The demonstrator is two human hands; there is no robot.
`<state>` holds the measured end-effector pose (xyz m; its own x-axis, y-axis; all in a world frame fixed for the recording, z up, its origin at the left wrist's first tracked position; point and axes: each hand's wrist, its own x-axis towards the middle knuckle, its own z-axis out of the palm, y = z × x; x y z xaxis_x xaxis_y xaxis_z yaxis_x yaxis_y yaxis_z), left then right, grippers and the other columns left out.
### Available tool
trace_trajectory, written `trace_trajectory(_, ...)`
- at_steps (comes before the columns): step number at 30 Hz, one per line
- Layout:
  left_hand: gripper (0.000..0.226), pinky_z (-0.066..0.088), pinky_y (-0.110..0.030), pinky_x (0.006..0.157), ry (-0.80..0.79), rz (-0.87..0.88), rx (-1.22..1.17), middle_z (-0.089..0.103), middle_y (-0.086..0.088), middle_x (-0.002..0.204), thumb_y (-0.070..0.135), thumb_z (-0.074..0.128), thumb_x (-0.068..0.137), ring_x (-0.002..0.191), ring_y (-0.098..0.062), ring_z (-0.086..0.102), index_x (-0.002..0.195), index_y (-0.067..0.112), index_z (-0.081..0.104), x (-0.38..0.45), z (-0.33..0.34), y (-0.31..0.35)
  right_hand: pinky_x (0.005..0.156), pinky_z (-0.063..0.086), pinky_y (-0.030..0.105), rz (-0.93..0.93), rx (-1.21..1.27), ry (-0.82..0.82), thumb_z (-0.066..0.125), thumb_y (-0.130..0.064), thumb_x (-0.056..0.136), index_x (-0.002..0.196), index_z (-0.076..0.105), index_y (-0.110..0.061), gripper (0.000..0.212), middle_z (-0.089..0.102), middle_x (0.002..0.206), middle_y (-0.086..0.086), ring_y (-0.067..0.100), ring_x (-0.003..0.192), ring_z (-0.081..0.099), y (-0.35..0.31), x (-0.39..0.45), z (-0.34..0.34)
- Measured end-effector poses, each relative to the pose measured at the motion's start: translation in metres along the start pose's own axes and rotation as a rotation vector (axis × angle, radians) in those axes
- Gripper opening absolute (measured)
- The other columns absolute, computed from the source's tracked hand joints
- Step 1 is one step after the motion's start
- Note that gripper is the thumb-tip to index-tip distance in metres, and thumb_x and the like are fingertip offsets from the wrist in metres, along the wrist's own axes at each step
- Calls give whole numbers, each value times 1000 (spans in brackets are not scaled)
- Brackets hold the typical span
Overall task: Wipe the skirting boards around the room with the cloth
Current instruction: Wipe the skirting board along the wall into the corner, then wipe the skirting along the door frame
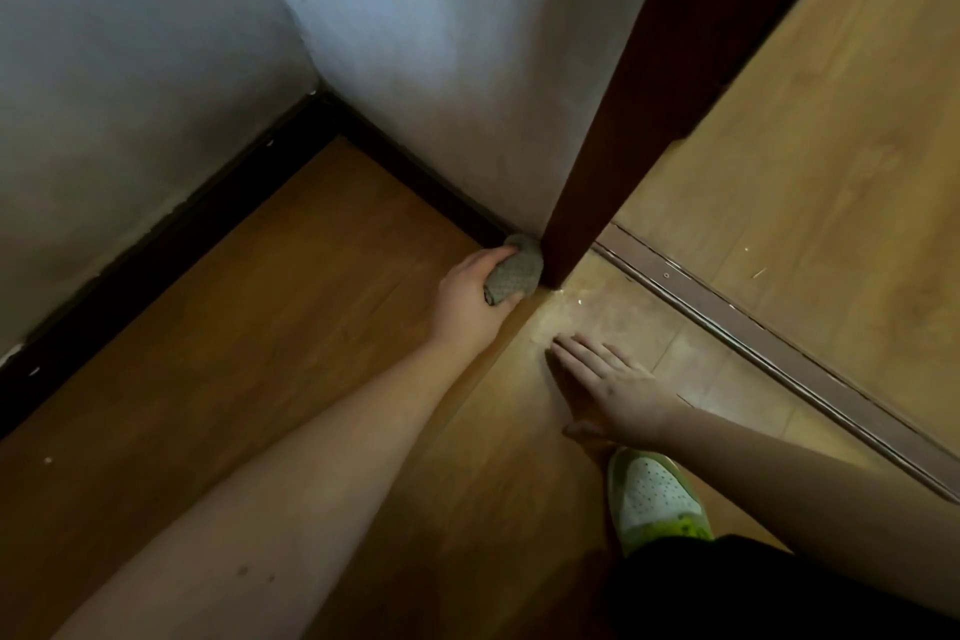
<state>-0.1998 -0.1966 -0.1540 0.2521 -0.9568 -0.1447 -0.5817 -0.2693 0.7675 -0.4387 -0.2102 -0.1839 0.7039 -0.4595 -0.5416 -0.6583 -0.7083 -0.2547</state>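
A dark brown skirting board runs along the foot of two white walls and meets in a corner at upper left. My left hand grips a bunched grey cloth and presses it against the right end of the skirting board, where it meets a dark wooden door frame. My right hand lies flat on the wooden floor with its fingers spread, holding nothing.
A metal door threshold strip crosses the floor diagonally to the right. My foot in a white and green shoe stands just behind my right hand. Wooden floor stretches left toward the second skirting board.
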Motion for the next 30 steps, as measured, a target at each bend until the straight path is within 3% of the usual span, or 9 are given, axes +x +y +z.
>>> trace_trajectory(3,55,37,-24,101,-144,32,37,59,2,135,20,78,84,123,-17,54,135,24,59,-15,3,-13,115,-13,28,6,23,51,49,-67,89,155,-14,-27,100,-15,163,-9,9,144,-22,-1,-7,-2)
trace_trajectory(5,54,35,-21,100,-133,4,22,61,1,132,19,79,83,120,-16,55,133,24,61,-26,1,-23,118,-9,29,9,69,106,45,-66,90,156,-6,-25,93,-7,164,-7,10,147,-16,-2,-8,-7)
trace_trajectory(11,56,47,-29,101,-229,-185,-35,62,6,126,23,84,78,116,-12,57,129,27,62,-44,-15,-49,120,21,37,70,344,240,52,-55,92,156,14,-24,81,23,161,2,18,148,22,-19,7,-29)
trace_trajectory(14,52,43,-13,88,-257,-180,-94,61,10,119,22,85,77,112,-8,57,125,25,63,-56,-28,-49,118,30,40,-1,460,214,48,-70,81,155,18,-21,94,29,159,6,20,144,30,-33,24,-45)
trace_trajectory(18,51,45,-25,87,-267,-218,-116,60,11,113,27,88,73,106,-8,57,116,29,59,-80,-50,-46,117,29,33,-123,520,140,51,-73,77,155,17,-25,98,29,159,4,15,143,30,-60,35,-62)
trace_trajectory(22,49,46,-26,83,-237,-290,-160,59,10,109,33,84,77,102,-9,57,116,27,55,-114,-84,-41,109,35,24,-206,547,91,53,-78,75,150,32,-24,95,45,148,0,7,131,42,-100,34,-70)
trace_trajectory(24,43,47,-27,80,-246,-335,-199,59,11,106,34,80,81,98,-10,59,115,27,54,-139,-101,-36,103,36,18,-195,564,84,62,-69,75,145,42,-21,87,52,139,0,2,121,44,-123,26,-76)
trace_trajectory(26,39,48,-29,80,-220,-378,-284,60,12,104,33,78,83,96,-10,60,114,27,54,-168,-115,-26,101,42,22,-189,566,68,72,-53,77,139,49,-18,75,55,129,-1,5,115,49,-146,12,-87)
trace_trajectory(30,42,44,-17,74,-65,-489,-338,61,21,100,47,74,79,91,2,59,112,34,52,-229,-143,15,94,53,25,-186,639,-56,77,-37,80,131,53,-17,61,55,119,-6,8,107,59,-191,-29,-126)
